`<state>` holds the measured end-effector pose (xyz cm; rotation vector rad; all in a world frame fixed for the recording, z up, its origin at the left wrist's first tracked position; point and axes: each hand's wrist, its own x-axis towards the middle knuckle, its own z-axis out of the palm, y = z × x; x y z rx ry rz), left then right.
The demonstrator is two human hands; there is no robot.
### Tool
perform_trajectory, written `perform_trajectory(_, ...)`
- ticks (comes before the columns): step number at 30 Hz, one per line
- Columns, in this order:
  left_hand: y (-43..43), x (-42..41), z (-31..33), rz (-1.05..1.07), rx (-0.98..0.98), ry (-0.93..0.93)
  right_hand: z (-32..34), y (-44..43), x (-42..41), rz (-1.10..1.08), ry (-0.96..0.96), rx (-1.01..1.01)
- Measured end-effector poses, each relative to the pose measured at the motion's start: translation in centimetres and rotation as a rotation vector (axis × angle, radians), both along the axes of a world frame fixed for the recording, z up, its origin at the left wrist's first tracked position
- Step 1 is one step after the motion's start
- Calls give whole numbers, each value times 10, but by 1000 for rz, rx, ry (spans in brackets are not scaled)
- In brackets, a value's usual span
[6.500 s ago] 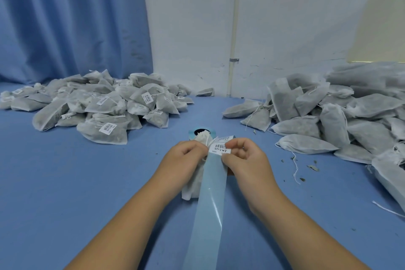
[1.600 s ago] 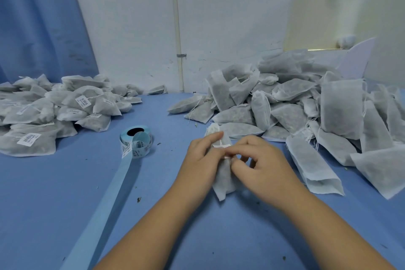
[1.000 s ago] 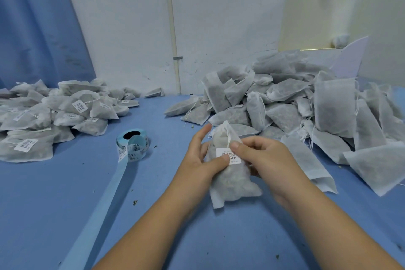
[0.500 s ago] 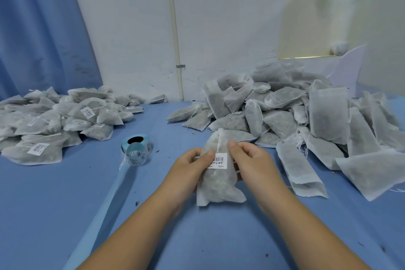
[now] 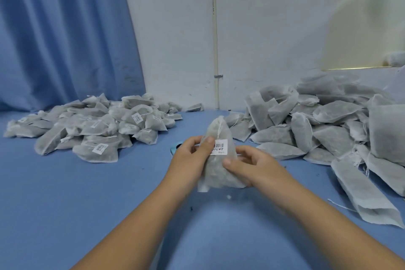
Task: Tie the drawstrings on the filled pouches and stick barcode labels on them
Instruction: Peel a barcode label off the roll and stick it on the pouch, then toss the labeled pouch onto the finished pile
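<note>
1. Your blue desk (image 5: pixel 65 193) fills the lower view and runs back to a white wall (image 5: pixel 263 28), with a blue curtain (image 5: pixel 61 33) hanging on the left.
2. On your right, a large heap of unlabelled pouches (image 5: pixel 328 125) spreads from the wall toward the desk's near edge.
3. On your left, a lower heap of labelled pouches (image 5: pixel 98 129) lies near the curtain, well apart from the other heap.
4. Between the heaps, above the desk at centre, you hold the pouch (image 5: pixel 219 166) upright: its long axis runs vertically, the gathered neck pointing up and away from you, the wide bottom toward you.
5. Your left hand (image 5: pixel 190 158) clamps the pouch's left side, thumb on its front.
6. Your right hand (image 5: pixel 252 164) clamps the right side, thumb pressed on the front.
7. The barcode label (image 5: pixel 220 147) sits on the pouch's front, just beside your left thumb.
8. A blue label roll (image 5: pixel 175 148) peeks out behind your left hand.
</note>
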<state>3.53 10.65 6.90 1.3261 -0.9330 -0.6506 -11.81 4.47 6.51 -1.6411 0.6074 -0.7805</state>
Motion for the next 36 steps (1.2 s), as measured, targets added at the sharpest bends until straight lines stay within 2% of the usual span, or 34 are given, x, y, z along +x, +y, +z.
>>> perform_trajectory(6, -2, 55, -1, 116, -96, 152, 17, 6, 64, -6, 76, -88)
perform_trajectory(10, -8, 91, -9, 87, -137, 394, 20, 4, 103, -62, 47, 45)
perform_trajectory(12, -10, 108, -17, 131, -177, 536, 19, 0, 118, -94, 38, 101)
perform_trajectory(14, -10, 124, -28, 186, -187, 601, 17, -5, 133, -83, 65, 119)
perform_trajectory(22, -9, 154, -37, 343, -203, 663, 28, -20, 214, -70, 93, 218)
perform_trajectory(26, -5, 163, -37, 408, -209, 681, 68, -29, 257, 45, -240, 230)
perform_trajectory(28, -2, 167, -36, 427, -223, 692, 81, -36, 270, 25, -300, 187)
perform_trajectory(32, 2, 167, -32, 410, -258, 708, 71, -47, 271, -38, -154, 71)
perform_trajectory(36, 2, 156, -23, 323, -293, 642, 53, -47, 248, -33, -228, 251)
